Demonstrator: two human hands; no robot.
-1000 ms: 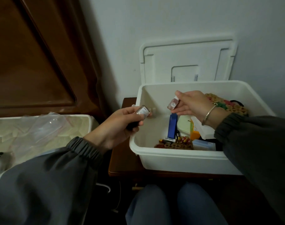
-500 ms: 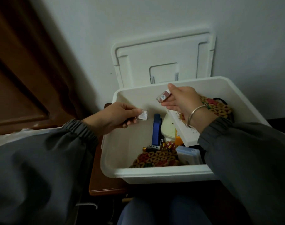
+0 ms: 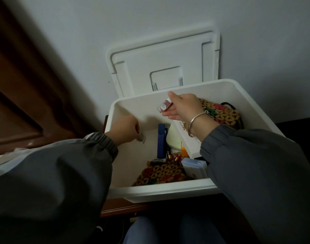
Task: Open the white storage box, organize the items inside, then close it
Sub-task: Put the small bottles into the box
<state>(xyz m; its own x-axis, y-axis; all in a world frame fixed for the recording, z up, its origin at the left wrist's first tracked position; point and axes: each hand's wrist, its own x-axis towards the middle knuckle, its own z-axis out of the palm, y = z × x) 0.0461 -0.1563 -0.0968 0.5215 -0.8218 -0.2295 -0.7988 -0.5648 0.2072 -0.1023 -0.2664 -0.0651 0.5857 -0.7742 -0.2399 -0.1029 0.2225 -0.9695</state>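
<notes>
Head view, dim light. White storage box (image 3: 168, 191) sits on a brown wooden surface (image 3: 119, 206), just in front of the person's knees. It is open; its lid (image 3: 161, 55) stands upright behind it, leaning on the wall (image 3: 168, 14).

Left hand (image 3: 126, 131): reaches over the box's left rim, knuckles up, fingers curled downward. A small silver object (image 3: 142, 138) shows at the fingertips; the patch is motion-blurred, so the grip looks like a pinch but cannot be confirmed in detail.

Right hand (image 3: 184, 108): above the back half of the box, bracelet (image 3: 196, 120) on the wrist. Thumb and fingers pinch a small bottle (image 3: 164, 105) with pinkish contents and a round label, held clear of the other items.

Box contents:
- blue flat item (image 3: 161, 141), on end near the middle
- flat white carton (image 3: 186, 138), tilted, under the right wrist
- batteries (image 3: 157, 160), lying near the front
- beaded mat (image 3: 161, 175) against the front wall
- second beaded mat (image 3: 221, 111), back right corner
- pale blue case (image 3: 193, 166), front right

Left floor of the box is bare.
</notes>
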